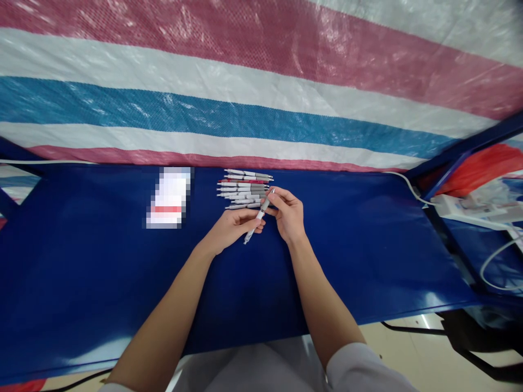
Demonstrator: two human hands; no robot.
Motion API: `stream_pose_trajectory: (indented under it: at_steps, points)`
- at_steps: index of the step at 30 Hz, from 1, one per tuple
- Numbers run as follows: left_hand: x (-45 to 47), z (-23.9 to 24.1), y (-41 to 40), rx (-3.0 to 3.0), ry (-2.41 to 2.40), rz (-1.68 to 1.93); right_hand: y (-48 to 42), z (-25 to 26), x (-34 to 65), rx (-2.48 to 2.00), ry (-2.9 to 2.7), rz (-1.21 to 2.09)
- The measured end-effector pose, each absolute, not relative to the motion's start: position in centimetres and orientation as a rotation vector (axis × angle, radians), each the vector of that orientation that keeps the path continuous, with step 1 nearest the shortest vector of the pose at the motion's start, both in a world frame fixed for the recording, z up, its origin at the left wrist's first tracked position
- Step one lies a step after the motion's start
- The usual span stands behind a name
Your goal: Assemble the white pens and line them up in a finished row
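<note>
Both my hands hold one white and grey pen over the blue table. My left hand grips its lower barrel, fingers curled round it. My right hand pinches the upper end, near the tip. Just behind my hands lies a row of several similar pens, side by side, one of them with red on it.
A white card or packet with a red band lies left of the pens. A striped red, white and blue tarpaulin hangs behind the table. At the right, a white power strip and cables sit by a red bag.
</note>
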State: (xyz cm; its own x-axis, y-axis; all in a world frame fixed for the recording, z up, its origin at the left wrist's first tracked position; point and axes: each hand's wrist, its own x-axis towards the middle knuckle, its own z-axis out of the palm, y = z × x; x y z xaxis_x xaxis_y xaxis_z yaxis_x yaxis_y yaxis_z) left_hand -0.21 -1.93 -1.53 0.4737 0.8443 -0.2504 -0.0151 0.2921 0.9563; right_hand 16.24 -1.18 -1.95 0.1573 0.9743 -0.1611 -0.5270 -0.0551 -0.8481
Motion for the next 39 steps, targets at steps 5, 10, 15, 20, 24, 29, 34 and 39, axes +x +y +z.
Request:
stream_pose_trajectory:
  at_steps: [5,10,15,20,24,29,34,39]
  points:
    - [-0.3,-1.35,-1.89,1.149,0.962,0.7,-1.21,-2.0,16.33,-0.952,-0.597,1.35]
    - [-0.49,-1.24,-2.03,1.13,0.872,0.629,-1.39,-1.61,16.35,-0.927,-0.587,1.4]
    - [-0.27,-1.24,-2.02,1.162,0.95,0.672,-1.38,-1.58,16.38,-0.933,-0.605,1.391]
    - [-0.17,-1.62,-1.91,1.289,1.005,0.759,-1.18,-2.07,16.49,-0.948,-0.617,1.376]
    - [-0.19,-1.54,-2.03,1.283,1.019,0.744,-1.14,-2.19,16.53,-0.94,-0.641,1.375]
    - [-0.19,-1.21,-2.11,1.19,0.97,0.715,-1.34,-1.91,16.44,-0.966,-0.681,1.344]
    - [-0.19,-1.13,-2.08,1.284,1.006,0.725,-1.44,-1.82,16.41,-0.947,-0.666,1.344]
    - [-0.06,-1.13,-2.14,1.392,1.09,0.755,-1.41,-1.92,16.4,-0.938,-0.651,1.351]
